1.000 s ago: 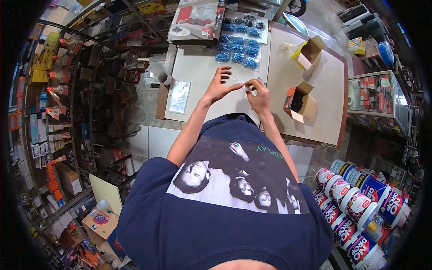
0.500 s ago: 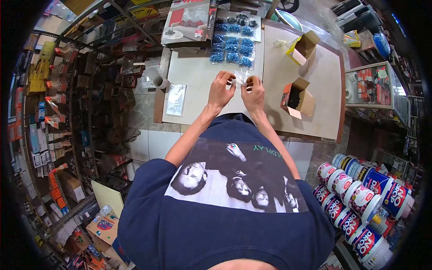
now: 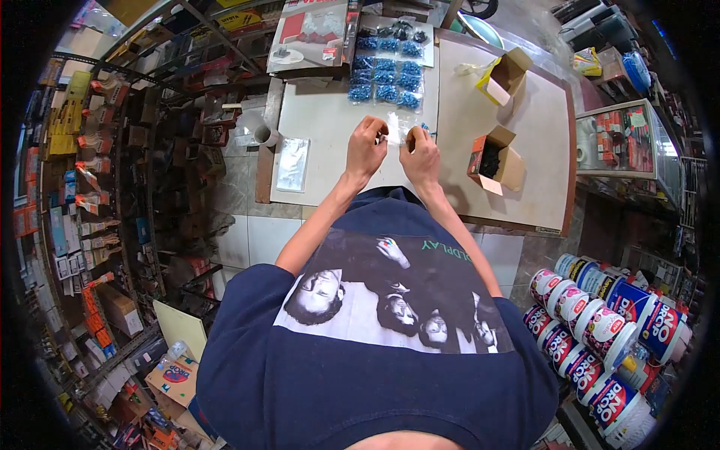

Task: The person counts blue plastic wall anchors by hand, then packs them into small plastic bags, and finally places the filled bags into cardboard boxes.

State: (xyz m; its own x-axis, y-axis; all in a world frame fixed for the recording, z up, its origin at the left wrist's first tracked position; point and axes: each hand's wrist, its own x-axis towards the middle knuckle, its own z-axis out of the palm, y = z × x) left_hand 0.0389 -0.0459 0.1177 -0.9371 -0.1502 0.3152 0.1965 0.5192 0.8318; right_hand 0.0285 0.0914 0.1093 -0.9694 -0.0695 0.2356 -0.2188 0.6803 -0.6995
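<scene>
Over the near part of the table, my left hand point(image 3: 366, 150) and my right hand point(image 3: 421, 155) face each other with fingers pinched. A small clear plastic bag point(image 3: 394, 129) stretches between them, its edges at my fingertips. Small blue pieces show just beyond my right fingers, which partly hide them. Farther up the table lie rows of clear packets of blue pieces point(image 3: 385, 77), with several packets of black pieces point(image 3: 397, 31) behind. A flat stack of clear plastic bags point(image 3: 292, 165) rests to the left of my left hand.
An open carton of black pieces point(image 3: 509, 169) and an open yellow box point(image 3: 496, 86) stand on the right. A large printed box point(image 3: 309, 34) sits at the back left, near a white tube point(image 3: 265, 136). Crowded shelves point(image 3: 97, 187) line the left; paint buckets point(image 3: 592, 360) are stacked lower right.
My hands have moved slightly apart, and the clear bag has shifted between them. Blue pieces now show beside my right fingers. The table's other items stay put.
</scene>
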